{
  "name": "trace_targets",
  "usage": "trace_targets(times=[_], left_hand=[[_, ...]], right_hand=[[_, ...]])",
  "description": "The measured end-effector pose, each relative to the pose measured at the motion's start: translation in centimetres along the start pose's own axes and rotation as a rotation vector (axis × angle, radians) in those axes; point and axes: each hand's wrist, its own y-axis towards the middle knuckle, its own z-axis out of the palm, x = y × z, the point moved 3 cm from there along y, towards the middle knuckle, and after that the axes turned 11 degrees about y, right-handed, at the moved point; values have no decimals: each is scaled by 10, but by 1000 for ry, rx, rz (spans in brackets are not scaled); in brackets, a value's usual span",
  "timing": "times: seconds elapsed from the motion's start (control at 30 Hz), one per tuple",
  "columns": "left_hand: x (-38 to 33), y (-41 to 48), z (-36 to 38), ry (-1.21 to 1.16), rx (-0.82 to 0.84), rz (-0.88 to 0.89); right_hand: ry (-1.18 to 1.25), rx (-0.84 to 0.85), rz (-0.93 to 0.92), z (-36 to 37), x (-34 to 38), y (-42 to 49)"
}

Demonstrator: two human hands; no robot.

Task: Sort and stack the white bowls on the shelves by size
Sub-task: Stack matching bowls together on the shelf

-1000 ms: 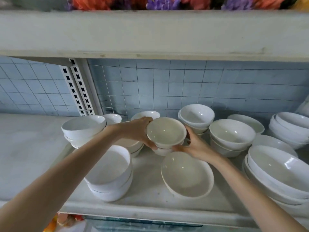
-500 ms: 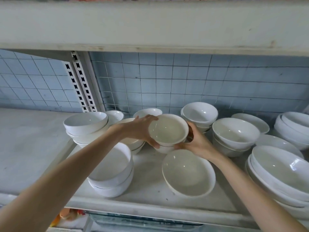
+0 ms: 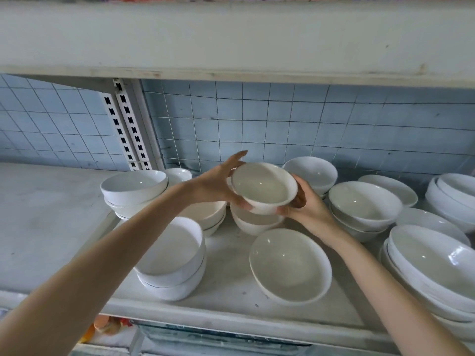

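Now | small white bowl (image 3: 264,187) is hanging tilted at frame centre, just above a bowl stack (image 3: 253,223) on the shelf (image 3: 226,286) | left hand (image 3: 216,185) is gripping its left rim, thumb beneath, fingers stretched behind | right hand (image 3: 308,209) is cupping its right underside, fingers curled | wide bowl (image 3: 290,265) is sitting lower centre

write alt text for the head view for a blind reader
Two hands hold a small white bowl above a stack of bowls on a white shelf, the left hand at its left side, the right hand cupping it from beneath. Other white bowl stacks surround them.
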Motion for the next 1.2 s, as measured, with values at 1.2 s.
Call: trace_targets(times=[1.2], left_hand=[[-46, -95, 92, -579, -212, 175]], right_hand=[[-22, -337, -113, 24, 43, -128]])
